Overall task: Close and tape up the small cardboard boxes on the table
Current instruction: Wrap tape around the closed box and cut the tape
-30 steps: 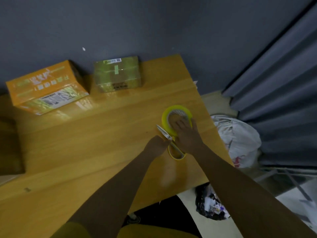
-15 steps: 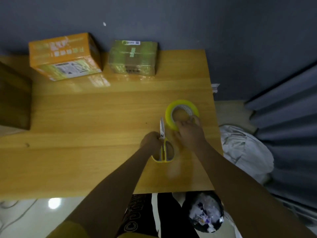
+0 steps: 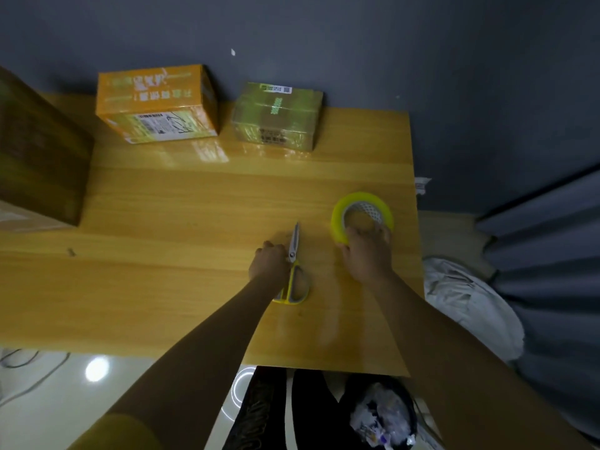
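An orange box and a taped box stand side by side at the counter's far edge. Nearer, the left hand rests on the scissors, fingers curled. The right hand grips the tape roll.

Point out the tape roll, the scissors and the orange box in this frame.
tape roll [image 3: 337, 219], head view, on its yellow left rim.
scissors [image 3: 294, 239], head view, on the metal blades.
orange box [image 3: 152, 89], head view, on its printed top face.
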The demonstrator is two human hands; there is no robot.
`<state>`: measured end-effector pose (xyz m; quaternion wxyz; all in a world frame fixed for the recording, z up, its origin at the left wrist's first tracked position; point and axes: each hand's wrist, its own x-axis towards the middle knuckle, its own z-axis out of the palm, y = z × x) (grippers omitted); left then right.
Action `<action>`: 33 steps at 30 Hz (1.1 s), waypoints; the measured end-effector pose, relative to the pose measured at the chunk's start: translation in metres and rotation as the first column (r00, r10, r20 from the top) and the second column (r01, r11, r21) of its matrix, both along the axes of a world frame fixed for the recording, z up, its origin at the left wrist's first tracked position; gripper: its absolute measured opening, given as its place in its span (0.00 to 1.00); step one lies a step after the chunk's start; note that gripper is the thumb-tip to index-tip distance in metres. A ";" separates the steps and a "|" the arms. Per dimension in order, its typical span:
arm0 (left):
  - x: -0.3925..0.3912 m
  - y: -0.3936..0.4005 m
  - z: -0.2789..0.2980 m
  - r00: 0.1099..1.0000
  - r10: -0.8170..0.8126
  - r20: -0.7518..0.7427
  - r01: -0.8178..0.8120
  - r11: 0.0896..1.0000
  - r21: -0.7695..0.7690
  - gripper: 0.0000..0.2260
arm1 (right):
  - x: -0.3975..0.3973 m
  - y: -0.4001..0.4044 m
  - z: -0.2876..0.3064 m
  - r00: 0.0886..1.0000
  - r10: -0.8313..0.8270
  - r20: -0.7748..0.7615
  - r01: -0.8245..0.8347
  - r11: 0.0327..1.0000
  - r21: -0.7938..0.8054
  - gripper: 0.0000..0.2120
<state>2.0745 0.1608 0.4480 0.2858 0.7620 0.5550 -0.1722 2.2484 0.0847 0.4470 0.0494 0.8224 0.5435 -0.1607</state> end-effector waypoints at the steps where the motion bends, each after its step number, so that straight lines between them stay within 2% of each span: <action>1: 0.005 0.000 0.002 1.000 -0.019 -0.016 0.020 0.999 0.032 0.18 | 0.001 -0.001 0.001 1.000 -0.015 -0.020 0.016 1.000 0.013 0.17; 2: 0.009 -0.001 0.004 0.999 -0.032 -0.009 0.032 0.997 0.073 0.20 | 0.003 -0.003 0.003 0.998 -0.036 -0.047 0.037 0.999 0.027 0.18; 4: 0.018 -0.001 0.010 0.989 -0.029 0.146 0.014 0.994 0.104 0.24 | 0.006 -0.010 0.007 0.989 -0.078 -0.125 0.088 0.993 0.074 0.20; 7: 0.032 0.006 0.029 0.887 -0.076 0.456 0.072 0.997 0.028 0.29 | 0.004 -0.022 0.018 0.944 -0.108 -0.312 0.173 0.966 0.190 0.22; 11: 0.043 0.014 0.059 0.764 0.021 0.644 0.043 0.996 -0.084 0.27 | -0.004 -0.033 0.040 0.876 -0.058 -0.478 0.209 0.940 0.269 0.22; 15: 0.043 0.018 0.086 0.716 -0.027 0.698 0.027 1.000 0.011 0.15 | -0.011 -0.035 0.066 0.841 -0.031 -0.539 0.247 0.911 0.332 0.25; 17: 0.040 0.019 0.103 0.647 -0.028 0.762 0.002 0.999 0.034 0.07 | -0.012 -0.034 0.078 0.834 -0.012 -0.552 0.248 0.901 0.356 0.25; 20: 0.033 0.021 0.129 0.597 -0.073 0.799 -0.001 0.996 0.092 0.05 | -0.013 -0.030 0.094 0.805 -0.009 -0.593 0.294 0.874 0.386 0.20; 23: 0.024 0.023 0.155 0.607 -0.169 0.776 0.012 0.979 0.204 0.05 | -0.017 -0.023 0.113 0.790 0.014 -0.614 0.319 0.845 0.430 0.17; 28: -0.009 0.037 0.194 0.654 -0.198 0.730 -0.134 0.919 0.370 0.07 | -0.046 0.011 0.146 0.777 0.043 -0.628 0.356 0.793 0.495 0.19; 33: -0.071 0.059 0.236 0.722 -0.158 0.674 -0.246 0.852 0.463 0.05 | -0.092 0.063 0.179 0.806 0.032 -0.591 0.278 0.861 0.425 0.29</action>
